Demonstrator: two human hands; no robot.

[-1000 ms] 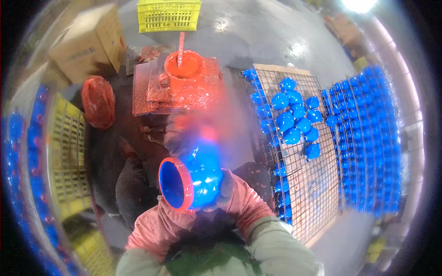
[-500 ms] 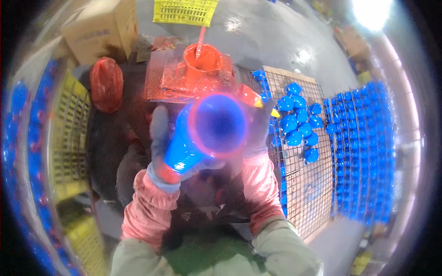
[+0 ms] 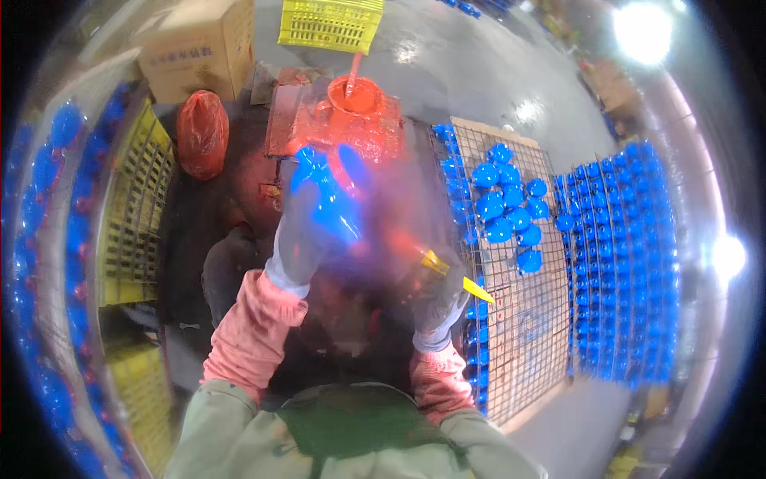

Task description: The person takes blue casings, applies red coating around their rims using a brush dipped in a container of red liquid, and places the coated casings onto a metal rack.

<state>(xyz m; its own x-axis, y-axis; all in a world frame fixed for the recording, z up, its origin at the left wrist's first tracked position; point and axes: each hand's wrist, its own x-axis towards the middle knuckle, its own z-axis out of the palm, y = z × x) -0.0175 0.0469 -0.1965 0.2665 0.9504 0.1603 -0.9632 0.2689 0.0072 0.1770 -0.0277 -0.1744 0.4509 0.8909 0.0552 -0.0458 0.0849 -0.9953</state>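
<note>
In my gloved left hand [image 3: 299,239], fingers closed round it, is a glossy blue, flared, hollow piece [image 3: 339,211] with a reddish rim, tilted and blurred. My gloved right hand [image 3: 439,299] grips a yellow-handled paintbrush [image 3: 478,290]; its blurred red end points toward the blue piece, with a gap between them. Beyond both hands, a red-coated open bucket [image 3: 356,97] holds red paint, and a stick [image 3: 354,68] stands in it. Under the bucket lies a red-smeared board [image 3: 281,120].
Blue rounded pieces [image 3: 511,195] lie on a wire rack [image 3: 519,335] at right, beside a dense stack of blue pieces [image 3: 626,263]. At left are yellow crates [image 3: 136,207], a red plastic bag [image 3: 203,136] and a cardboard box [image 3: 195,56]. Another yellow crate [image 3: 329,24] stands far ahead.
The blue piece has turned so its round opening no longer faces me, and has moved left with my left hand. My right hand with the brush has drawn back nearer me.
</note>
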